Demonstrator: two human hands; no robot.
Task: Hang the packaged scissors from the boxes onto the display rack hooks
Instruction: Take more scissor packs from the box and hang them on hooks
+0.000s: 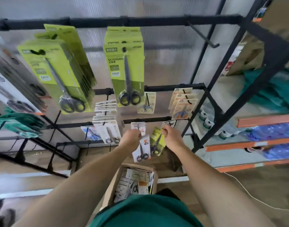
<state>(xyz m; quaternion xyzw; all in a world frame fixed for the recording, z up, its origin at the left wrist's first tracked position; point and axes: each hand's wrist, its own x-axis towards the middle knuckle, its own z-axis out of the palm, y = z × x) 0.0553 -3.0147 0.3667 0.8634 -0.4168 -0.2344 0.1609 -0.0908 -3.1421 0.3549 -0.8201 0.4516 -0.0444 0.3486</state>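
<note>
Box [137,181] below; hands grip packs: left [131,136] white [141,149], right [170,135] green [157,141], handles down.

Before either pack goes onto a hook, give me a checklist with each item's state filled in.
1. Left hand grips the white scissors pack: ok.
2. Right hand grips the green scissors pack: ok.
3. Pack holes lined up with a hook: cannot tell, hands cover the tops.
4. Matching white packs already hang just above the left hand: ok.
5. Box below holds more packs: ok.
</note>
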